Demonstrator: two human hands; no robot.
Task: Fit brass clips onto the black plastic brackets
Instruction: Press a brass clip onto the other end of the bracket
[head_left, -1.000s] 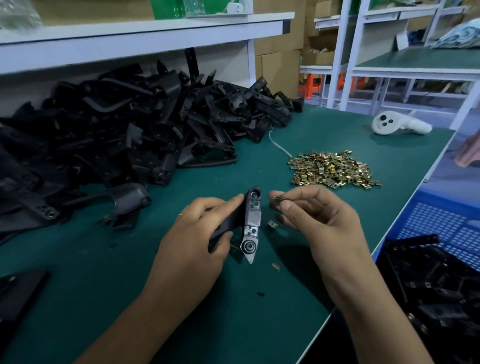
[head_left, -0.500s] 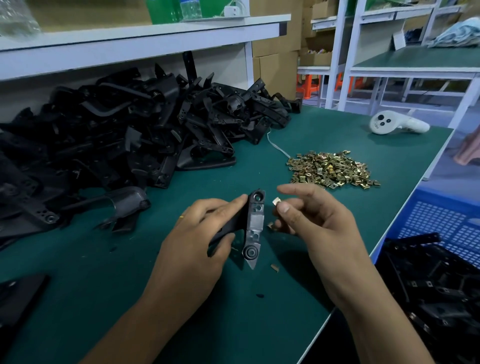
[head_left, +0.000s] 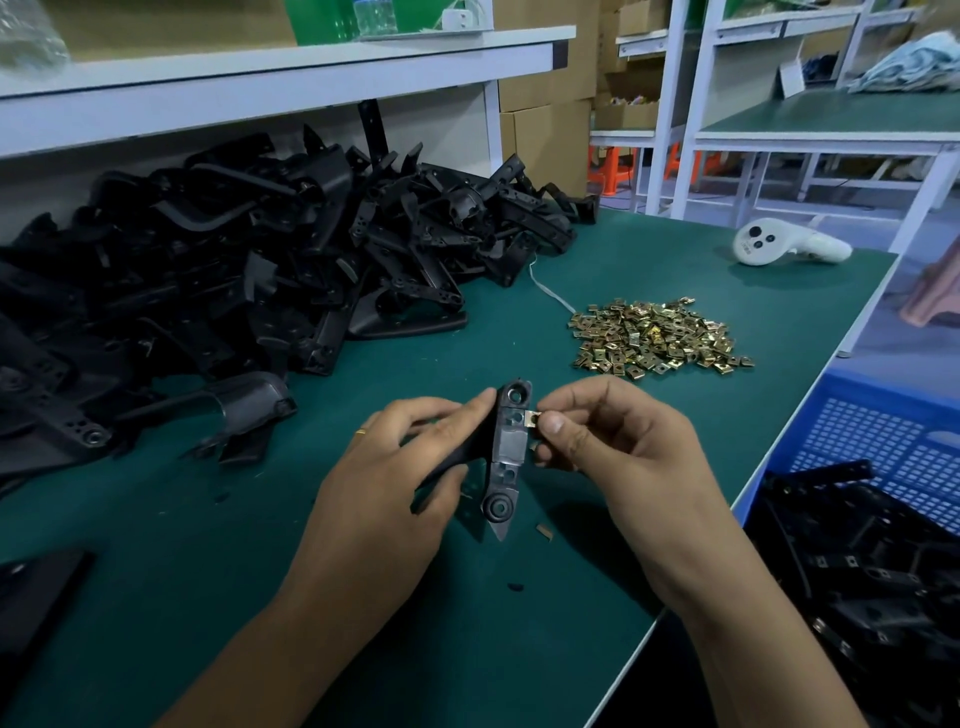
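A green worktop (head_left: 218, 545) is filling most of the frame, running from the lower left up to the right edge. A big heap of black brackets (head_left: 249, 270) is lying across its upper left, under a white shelf (head_left: 280, 78). At the lower right, a blue crate (head_left: 878, 452) is sitting beside the worktop's edge with more black brackets (head_left: 872, 571) in it. A pile of brass clips (head_left: 657, 338) is lying right of centre, well apart from the heap, and a white controller (head_left: 789, 245) is lying beyond it in the upper right.

In the middle of the frame, the left hand (head_left: 384, 488) is gripping one black bracket (head_left: 506, 457) by its arm, fingers curled round it, holding it roughly upright above the worktop with its pointed end facing down. The right hand (head_left: 618, 447) is pinching a single brass clip (head_left: 531, 419) between thumb and forefinger, its grip narrow, and the clip is touching the bracket's right edge near the upper end. A ring (head_left: 361, 431) is showing on one left finger. A small loose clip (head_left: 544, 530) is lying on the worktop just below the bracket.
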